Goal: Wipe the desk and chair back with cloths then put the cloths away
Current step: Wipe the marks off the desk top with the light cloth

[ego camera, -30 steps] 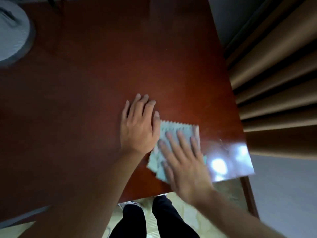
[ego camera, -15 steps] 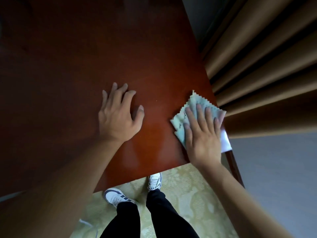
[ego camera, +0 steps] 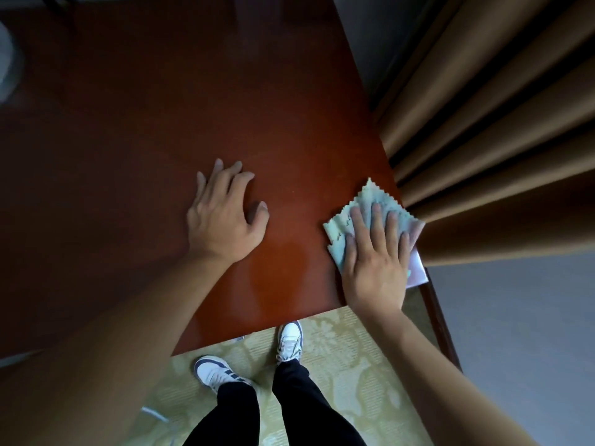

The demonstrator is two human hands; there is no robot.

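Note:
A glossy reddish-brown desk (ego camera: 161,140) fills most of the head view. A pale green cloth (ego camera: 370,201) with zigzag edges lies at the desk's near right corner. My right hand (ego camera: 375,262) presses flat on the cloth, fingers spread, and covers most of it. My left hand (ego camera: 225,217) rests palm down on bare wood to the left, fingers slightly apart, holding nothing. No chair is in view.
Brown pleated curtains (ego camera: 499,140) hang right beside the desk's right edge. A grey-white round object (ego camera: 6,62) sits at the far left edge of the desk. Below the near edge are patterned yellow-green flooring (ego camera: 338,365) and my legs in white sneakers.
My right hand slid the cloth to the right, from beside the left hand to the desk's right corner. The two hands are now apart. Over the last half second little moved.

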